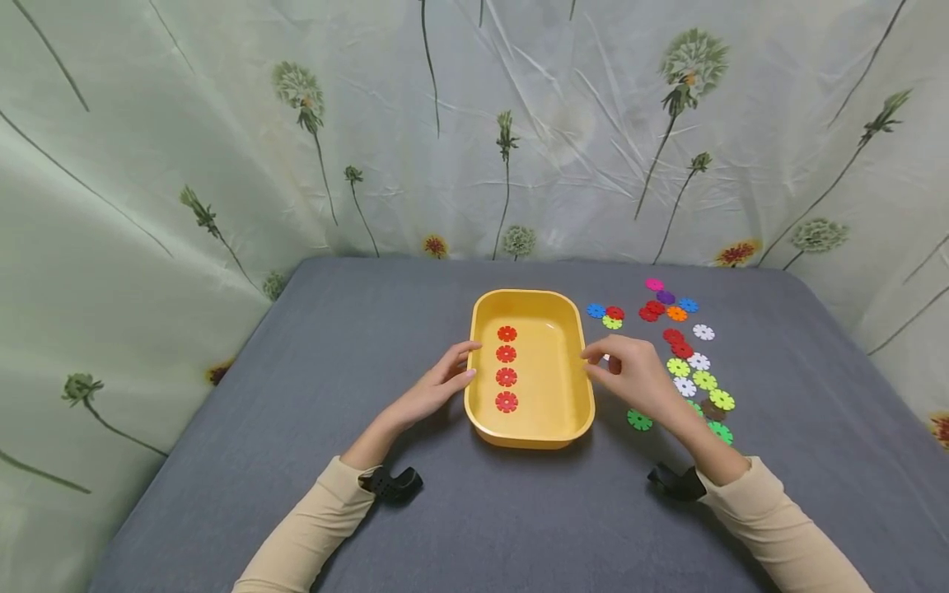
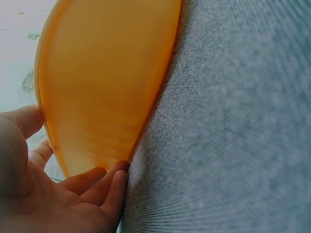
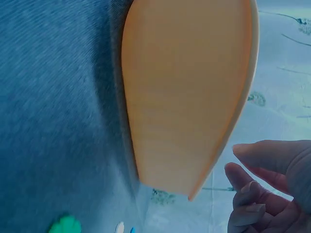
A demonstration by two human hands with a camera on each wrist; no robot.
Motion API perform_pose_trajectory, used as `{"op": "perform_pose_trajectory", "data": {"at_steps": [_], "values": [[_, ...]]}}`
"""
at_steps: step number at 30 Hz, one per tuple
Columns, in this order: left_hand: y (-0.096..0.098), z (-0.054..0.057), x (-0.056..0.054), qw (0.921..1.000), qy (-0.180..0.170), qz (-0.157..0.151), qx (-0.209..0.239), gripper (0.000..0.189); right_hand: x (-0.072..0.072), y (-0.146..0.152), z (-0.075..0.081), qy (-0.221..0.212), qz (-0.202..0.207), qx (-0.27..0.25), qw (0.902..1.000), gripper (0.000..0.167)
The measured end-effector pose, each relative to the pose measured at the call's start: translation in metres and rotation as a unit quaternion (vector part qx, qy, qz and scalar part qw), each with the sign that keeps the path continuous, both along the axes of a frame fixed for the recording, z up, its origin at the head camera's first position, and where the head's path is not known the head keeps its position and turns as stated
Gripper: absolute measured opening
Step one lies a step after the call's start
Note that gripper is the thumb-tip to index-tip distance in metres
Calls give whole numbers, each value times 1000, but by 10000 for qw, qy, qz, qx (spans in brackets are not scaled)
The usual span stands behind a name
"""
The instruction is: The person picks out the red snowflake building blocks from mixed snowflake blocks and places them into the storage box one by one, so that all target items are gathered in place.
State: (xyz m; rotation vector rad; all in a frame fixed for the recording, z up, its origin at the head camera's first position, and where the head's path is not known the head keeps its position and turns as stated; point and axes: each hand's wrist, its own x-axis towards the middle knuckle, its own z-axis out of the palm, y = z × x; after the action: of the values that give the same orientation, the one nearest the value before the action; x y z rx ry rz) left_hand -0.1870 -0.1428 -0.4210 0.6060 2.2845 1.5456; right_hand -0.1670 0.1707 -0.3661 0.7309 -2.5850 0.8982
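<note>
A yellow plastic tub (image 1: 530, 432) stands in the middle of the table. On its floor, in a column on the left side, lie several red flower-shaped discs (image 1: 507, 377) with notched edges. My left hand (image 1: 430, 394) rests against the tub's left side; in the left wrist view its thumb touches the rim and other fingertips lie along the outer wall (image 2: 107, 87). Beside the right rim hovers my right hand (image 1: 633, 375), thumb and index finger bent toward each other with a small gap. Nothing shows between those fingers in the right wrist view.
Right of the tub, loose notched discs in several colours lie scattered, among them a green disc (image 1: 640, 420), a blue disc (image 1: 596, 310) and a white disc (image 1: 703, 332). A grey cloth covers the table (image 1: 319, 346). Behind hangs a floral curtain (image 1: 415, 165).
</note>
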Motion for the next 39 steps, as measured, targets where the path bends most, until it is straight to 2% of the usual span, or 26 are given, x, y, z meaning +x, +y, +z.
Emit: {"op": "perform_pose_trajectory", "data": {"at_steps": [6,16,26,33,39], "values": [[-2,0,0,10000,25,-76,-57,51,2,14,-2,-159,-152,197,9996,14],[-7,2,-2,9987,-53,-497,100,70,4,38,-6,-546,-502,594,9955,17],[-8,1,-2,9980,-198,-554,238,70,5,67,-4,-1278,-537,1098,9842,14],[-9,1,-2,9975,-260,-570,316,71,8,82,-7,-1299,-486,1201,9830,11],[-9,1,-2,9977,-262,-555,303,71,12,93,-4,-1523,-407,1346,9783,12]]}}
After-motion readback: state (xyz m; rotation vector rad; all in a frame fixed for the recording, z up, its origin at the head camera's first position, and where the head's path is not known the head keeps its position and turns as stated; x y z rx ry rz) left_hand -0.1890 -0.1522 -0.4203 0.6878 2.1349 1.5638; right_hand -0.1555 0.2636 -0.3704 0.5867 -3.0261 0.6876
